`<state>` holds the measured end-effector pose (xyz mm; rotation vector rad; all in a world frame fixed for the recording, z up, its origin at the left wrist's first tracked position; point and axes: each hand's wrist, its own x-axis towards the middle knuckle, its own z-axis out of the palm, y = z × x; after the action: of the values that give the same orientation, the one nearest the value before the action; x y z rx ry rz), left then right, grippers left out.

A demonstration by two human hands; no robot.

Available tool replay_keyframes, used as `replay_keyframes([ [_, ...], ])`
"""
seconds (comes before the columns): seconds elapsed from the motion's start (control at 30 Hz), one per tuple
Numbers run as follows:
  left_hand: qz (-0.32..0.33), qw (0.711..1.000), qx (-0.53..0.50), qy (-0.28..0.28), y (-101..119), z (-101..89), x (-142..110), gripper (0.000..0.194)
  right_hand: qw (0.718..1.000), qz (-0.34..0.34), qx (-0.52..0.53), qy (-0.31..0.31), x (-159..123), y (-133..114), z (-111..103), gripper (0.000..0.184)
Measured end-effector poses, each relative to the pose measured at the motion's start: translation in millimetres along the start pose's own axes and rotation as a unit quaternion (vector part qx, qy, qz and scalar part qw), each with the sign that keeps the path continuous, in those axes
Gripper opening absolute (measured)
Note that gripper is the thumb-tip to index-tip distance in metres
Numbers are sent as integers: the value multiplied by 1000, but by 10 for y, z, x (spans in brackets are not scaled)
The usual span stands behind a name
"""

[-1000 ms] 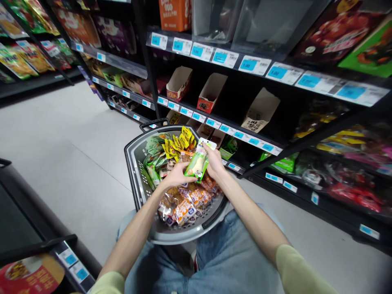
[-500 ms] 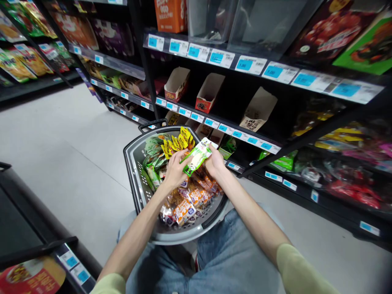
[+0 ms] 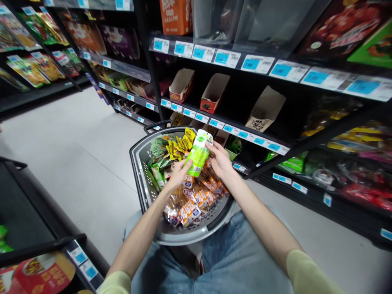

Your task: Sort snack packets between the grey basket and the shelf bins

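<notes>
1. Left hand point(image 3: 178, 174): fingers pinching the lower left edge of one pouch point(image 3: 198, 154).
2. Right hand point(image 3: 222, 161): fingers against the pouch's right edge; whether pinching, cannot be told.
3. One basket point(image 3: 190, 238), beneath both hands' fingers and the pouch.
4. Several yellow packets point(image 3: 180, 148), overlapping and not countable, just beyond the left fingers.
5. Three open boxes point(image 3: 208, 107) on one shelf point(image 3: 236, 111), well beyond the fingers.

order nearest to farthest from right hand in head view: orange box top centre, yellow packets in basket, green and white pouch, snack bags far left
1. Green and white pouch: touching the right hand
2. Yellow packets: in the basket, left of the hand
3. Orange box: ahead, high up
4. Snack bags: far left, beyond the floor
</notes>
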<state>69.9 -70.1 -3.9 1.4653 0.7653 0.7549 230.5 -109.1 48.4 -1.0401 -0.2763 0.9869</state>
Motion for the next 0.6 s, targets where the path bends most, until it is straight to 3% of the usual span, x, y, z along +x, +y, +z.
replay_keyframes([
  [0.13,-6,1000,15,-27,10,7,-11,52,999,24,0,-24,-6,-11,-1,32],
  [0.4,7,998,49,-42,5,-4,-11,52,997,24,-30,-62,-19,10,11,37],
  [0.6,27,997,55,-45,3,32,-15,49,997,15,-47,-56,-42,30,40,37],
])
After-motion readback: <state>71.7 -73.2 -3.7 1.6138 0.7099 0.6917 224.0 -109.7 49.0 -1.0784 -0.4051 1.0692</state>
